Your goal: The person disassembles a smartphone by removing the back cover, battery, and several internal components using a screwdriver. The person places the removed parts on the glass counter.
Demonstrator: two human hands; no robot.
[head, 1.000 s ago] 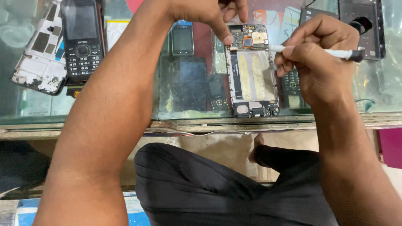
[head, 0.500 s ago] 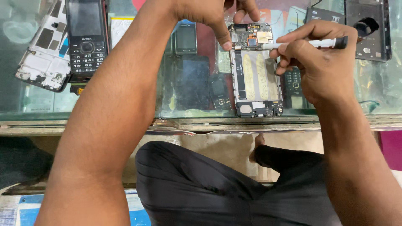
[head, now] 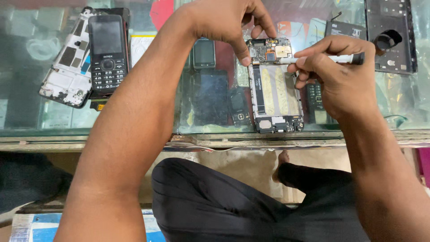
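An opened smartphone (head: 275,96) with its back cover off lies on the glass counter (head: 134,121), circuit board at the far end and a bare battery bay in the middle. My left hand (head: 228,22) reaches across and pinches the phone's upper left corner with thumb and fingertips. My right hand (head: 333,78) holds a white-handled screwdriver (head: 333,58) with a black cap, its tip pointing left onto the circuit board at the phone's top.
A black keypad phone (head: 106,54) rests on a white phone frame (head: 67,76) at the left. A dark back cover (head: 389,36) and a flat battery (head: 342,29) lie at the far right. Other phones show beneath the glass. The counter's front edge (head: 224,141) runs above my lap.
My right hand has tilted the screwdriver more level and shifted it slightly up onto the board. My left hand keeps its pinch on the phone's top corner.
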